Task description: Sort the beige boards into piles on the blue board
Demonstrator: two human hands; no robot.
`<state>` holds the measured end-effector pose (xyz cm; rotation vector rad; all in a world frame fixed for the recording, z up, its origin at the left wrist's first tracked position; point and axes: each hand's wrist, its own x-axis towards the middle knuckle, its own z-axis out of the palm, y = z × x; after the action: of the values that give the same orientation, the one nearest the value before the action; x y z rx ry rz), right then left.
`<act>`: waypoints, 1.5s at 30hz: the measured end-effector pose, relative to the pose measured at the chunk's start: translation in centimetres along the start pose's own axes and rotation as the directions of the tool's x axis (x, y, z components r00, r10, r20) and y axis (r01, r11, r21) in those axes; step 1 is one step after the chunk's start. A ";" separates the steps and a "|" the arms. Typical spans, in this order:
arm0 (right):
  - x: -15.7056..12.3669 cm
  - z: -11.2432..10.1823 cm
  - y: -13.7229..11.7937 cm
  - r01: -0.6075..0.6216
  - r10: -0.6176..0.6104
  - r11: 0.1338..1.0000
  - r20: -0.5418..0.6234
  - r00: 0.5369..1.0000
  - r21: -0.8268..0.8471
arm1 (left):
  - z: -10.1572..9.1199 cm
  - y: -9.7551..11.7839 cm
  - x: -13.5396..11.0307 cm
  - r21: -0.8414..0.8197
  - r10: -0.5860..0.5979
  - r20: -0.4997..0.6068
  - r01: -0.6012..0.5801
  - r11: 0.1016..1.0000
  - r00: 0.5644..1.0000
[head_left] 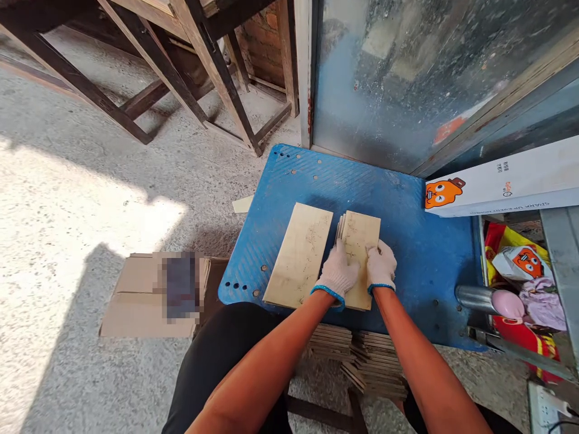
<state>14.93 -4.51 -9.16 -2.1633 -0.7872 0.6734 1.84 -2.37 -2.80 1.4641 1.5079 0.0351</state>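
Note:
Both hands wear white knit gloves with blue cuffs. A stack of thin wooden boards (362, 232) lies on the blue plastic table (389, 193), its left edges slightly uneven. My left hand (338, 268) grips the stack's left side, thumb toward the top face. On the opposite side, my right hand (381, 265) has its fingers wrapped round the right edge. Just left of this stack rests a wider pale wooden board (301, 253), apart from both hands, with dark specks on its surface.
More stacked boards (380, 361) sit below the table's near edge. A cardboard box (136, 295) is on the floor at left. A white printed carton (497, 178), a metal tumbler (474, 297) and a power strip (543, 407) are at right. Wooden trestles (217, 78) stand behind.

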 end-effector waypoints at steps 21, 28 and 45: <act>-1.0 -2.7 -2.8 0.359 -0.281 0.606 0.231 0.932 -0.710 | -0.7 0.6 -1.1 -0.216 0.205 -0.186 -0.244 0.946 0.961; -5.9 -6.5 -2.4 0.574 -0.490 0.637 0.306 0.817 -0.514 | -2.3 0.5 -2.1 -0.238 0.129 -0.116 -0.153 0.959 0.985; -19.6 -7.2 4.8 0.809 0.104 0.286 0.856 0.506 -0.513 | -2.2 0.1 -5.4 -0.118 0.251 0.041 -0.244 0.962 0.967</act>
<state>7.95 -24.22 -4.30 -2.2053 -2.7541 1.0540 -0.73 -5.23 1.64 1.5422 1.2502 0.2241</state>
